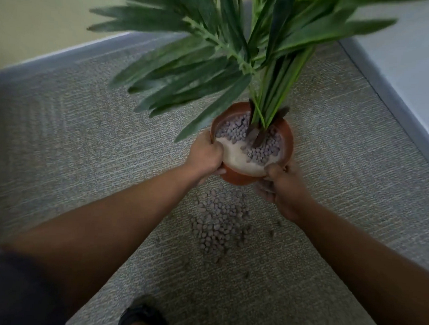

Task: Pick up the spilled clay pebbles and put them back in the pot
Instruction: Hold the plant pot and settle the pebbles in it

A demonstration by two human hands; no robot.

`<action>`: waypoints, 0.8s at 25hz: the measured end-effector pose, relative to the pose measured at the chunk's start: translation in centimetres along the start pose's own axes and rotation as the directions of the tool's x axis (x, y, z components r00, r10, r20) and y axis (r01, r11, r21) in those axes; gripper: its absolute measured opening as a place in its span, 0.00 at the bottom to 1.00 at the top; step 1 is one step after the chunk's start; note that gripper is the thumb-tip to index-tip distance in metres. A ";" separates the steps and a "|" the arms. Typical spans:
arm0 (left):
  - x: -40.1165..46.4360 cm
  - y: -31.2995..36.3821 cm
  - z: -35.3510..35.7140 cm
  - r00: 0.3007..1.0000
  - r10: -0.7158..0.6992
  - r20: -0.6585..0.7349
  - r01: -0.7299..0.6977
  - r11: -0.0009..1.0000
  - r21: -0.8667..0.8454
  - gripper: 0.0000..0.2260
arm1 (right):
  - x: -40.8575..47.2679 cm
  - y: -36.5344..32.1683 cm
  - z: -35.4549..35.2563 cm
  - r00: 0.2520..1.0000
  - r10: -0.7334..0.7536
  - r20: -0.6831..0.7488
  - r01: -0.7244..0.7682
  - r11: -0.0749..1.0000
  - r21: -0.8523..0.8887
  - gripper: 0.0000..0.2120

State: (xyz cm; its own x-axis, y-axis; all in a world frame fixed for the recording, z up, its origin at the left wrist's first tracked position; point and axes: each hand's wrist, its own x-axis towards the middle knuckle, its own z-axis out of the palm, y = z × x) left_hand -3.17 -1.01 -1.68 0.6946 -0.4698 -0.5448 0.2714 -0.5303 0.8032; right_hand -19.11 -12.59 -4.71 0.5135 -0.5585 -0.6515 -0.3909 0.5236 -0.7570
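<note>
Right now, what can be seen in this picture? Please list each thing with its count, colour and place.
pot: one, terracotta orange, on the carpet, centre right
plant: one, green leaves, standing in the pot
pebbles in pot: many, grey-brown, around the stems
white filling: one patch, bare at the near side of the pot
spilled pebbles: many, grey-brown, on the carpet before the pot
carpet: one, grey
shoe: one, black, bottom edge
left hand: grip on the pot rim
right hand: grip on the pot rim
</note>
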 end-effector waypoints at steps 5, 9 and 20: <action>0.3 -1.3 -0.2 0.999 0.042 0.027 -0.045 0.989 0.140 0.11 | -0.3 2.3 0.4 0.999 -0.034 -0.001 0.034 0.996 0.088 0.17; 0.8 -1.0 -0.7 1.000 0.015 0.005 -0.016 0.987 0.163 0.11 | -0.1 1.3 0.9 1.000 0.005 -0.008 -0.004 0.978 0.208 0.20; 6.5 4.9 -2.4 0.994 0.111 0.021 -0.112 0.988 0.105 0.10 | 7.1 -7.6 3.7 0.999 -0.013 0.039 0.008 0.992 0.124 0.23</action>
State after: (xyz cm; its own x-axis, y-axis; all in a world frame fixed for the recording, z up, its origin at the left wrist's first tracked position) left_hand 4.27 -5.01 -0.68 0.7062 -0.5404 -0.4574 0.1200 -0.5454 0.8295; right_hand -9.62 -18.17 -3.38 0.5479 -0.5395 -0.6393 -0.2892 0.5950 -0.7499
